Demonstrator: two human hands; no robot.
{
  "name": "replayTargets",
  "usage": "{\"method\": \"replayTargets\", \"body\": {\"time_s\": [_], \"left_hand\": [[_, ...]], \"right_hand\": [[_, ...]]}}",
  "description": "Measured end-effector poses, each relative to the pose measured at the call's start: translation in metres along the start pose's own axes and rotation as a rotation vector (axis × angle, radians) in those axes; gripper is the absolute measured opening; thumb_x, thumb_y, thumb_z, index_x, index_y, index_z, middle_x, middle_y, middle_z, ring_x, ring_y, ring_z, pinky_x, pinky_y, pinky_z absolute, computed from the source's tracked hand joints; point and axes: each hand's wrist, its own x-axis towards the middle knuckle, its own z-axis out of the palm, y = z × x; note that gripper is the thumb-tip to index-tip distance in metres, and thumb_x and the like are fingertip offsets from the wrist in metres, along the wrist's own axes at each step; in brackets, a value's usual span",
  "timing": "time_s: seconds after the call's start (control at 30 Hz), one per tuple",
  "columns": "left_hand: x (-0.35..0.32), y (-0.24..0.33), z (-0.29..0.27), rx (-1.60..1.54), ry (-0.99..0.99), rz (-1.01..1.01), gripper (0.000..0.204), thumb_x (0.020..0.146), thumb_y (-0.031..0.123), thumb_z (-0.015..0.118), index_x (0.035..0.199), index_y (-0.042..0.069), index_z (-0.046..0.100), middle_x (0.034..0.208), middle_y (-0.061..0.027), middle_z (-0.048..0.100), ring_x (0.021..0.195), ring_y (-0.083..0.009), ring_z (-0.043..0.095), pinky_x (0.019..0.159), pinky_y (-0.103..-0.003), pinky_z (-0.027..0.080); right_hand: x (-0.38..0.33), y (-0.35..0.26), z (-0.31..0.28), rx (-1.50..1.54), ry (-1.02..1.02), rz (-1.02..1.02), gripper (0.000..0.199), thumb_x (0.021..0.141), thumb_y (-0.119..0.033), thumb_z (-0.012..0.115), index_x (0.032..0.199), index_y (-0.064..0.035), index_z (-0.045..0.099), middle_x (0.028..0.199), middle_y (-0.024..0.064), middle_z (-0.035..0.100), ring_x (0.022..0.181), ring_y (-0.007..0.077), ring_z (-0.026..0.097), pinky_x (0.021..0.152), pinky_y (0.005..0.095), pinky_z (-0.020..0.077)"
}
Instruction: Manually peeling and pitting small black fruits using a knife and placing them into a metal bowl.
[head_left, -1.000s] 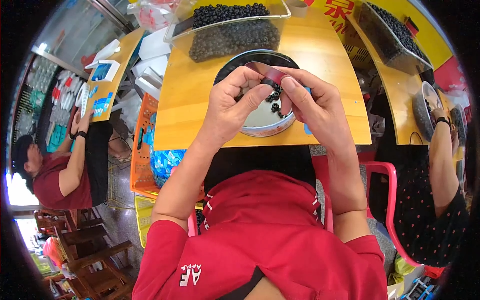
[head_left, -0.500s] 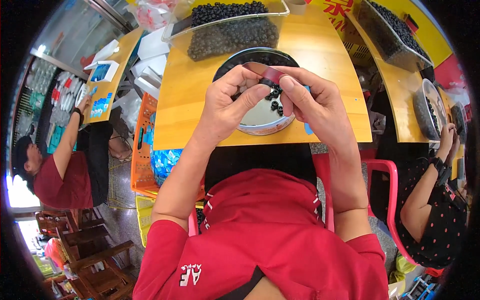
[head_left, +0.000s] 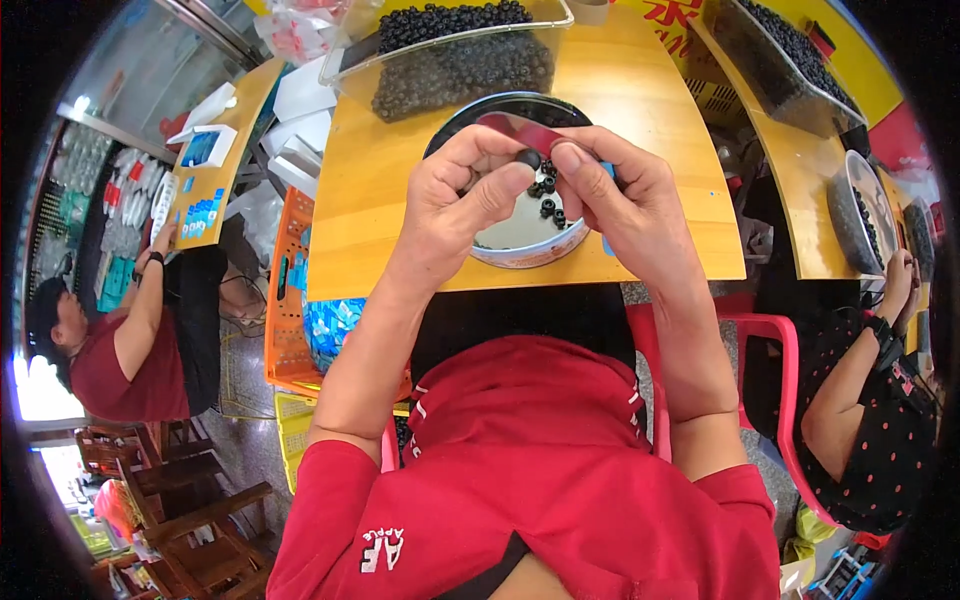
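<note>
My left hand [head_left: 465,190] is closed, with a small round black part [head_left: 529,157] pinched at its thumb tip. Between the thumb and fingers of my right hand [head_left: 620,180] is a thin, shiny metal strip [head_left: 532,132] that mirrors red. It reaches across toward the left fingertips, just above the black part; whether its edge touches the part I cannot tell. Both hands are over a round tin [head_left: 530,257], whose pale bottom carries several loose black parts [head_left: 548,208]. My fingers hide some of the tin.
A clear plastic bin [head_left: 465,75] heaped with black parts stands at the table's [head_left: 640,90] far side. Below its left edge is an orange crate [head_left: 292,330] with blue pieces. Co-workers sit left and right at other tables; another bin [head_left: 790,80] is at far right.
The black part has come into view at my left thumb tip. The metal strip has shifted slightly up and left. The co-worker at left has drawn their arm lower.
</note>
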Motion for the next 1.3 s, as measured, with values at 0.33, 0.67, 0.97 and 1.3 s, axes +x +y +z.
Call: {"method": "replayTargets", "body": {"time_s": [0.33,0.67,0.97,1.3], "left_hand": [[0.034,-0.007,-0.025,-0.011,-0.039,-0.294,0.021,0.096,0.017,0.049,0.103,0.0,0.06,0.076,-0.0012,0.053,0.056,-0.0057,0.04,0.048,-0.018,0.029],[0.062,-0.039,-0.004,1.519,-0.423,-0.282,0.028,0.085,0.029,0.062,0.09,0.002,0.065,0.083,-0.0184,0.068,0.085,-0.0361,0.066,0.072,-0.046,0.051],[0.056,-0.022,-0.002,0.942,-0.191,-0.106,0.018,0.086,0.018,0.066,0.093,0.002,0.063,0.068,-0.0095,0.062,0.064,-0.0163,0.061,0.06,-0.032,0.048],[0.019,0.0,0.007,0.543,0.012,0.194,0.024,0.083,0.006,0.072,0.1,0.003,0.056,0.063,0.0045,0.043,0.059,-0.0037,0.04,0.055,-0.021,0.034]], "right_hand": [[0.006,-0.003,-0.02,0.168,0.089,0.091,0.028,0.098,-0.024,0.055,0.111,-0.0021,0.066,0.064,-0.0035,0.055,0.051,0.0006,0.039,0.045,0.0172,0.0279],[0.008,0.004,-0.025,0.173,0.1,0.092,0.027,0.097,-0.021,0.056,0.111,-0.0001,0.066,0.063,-0.0039,0.054,0.051,0.0003,0.039,0.044,0.0169,0.0277],[0.012,0.009,-0.029,0.122,0.163,0.077,0.027,0.098,-0.022,0.054,0.112,-0.0018,0.065,0.066,-0.0023,0.055,0.05,-0.0004,0.036,0.044,0.0165,0.0245],[0.008,0.001,-0.012,0.165,0.064,0.267,0.029,0.091,-0.022,0.066,0.113,-0.0032,0.065,0.065,-0.0076,0.05,0.05,-0.0009,0.033,0.044,0.0182,0.0243]]}}
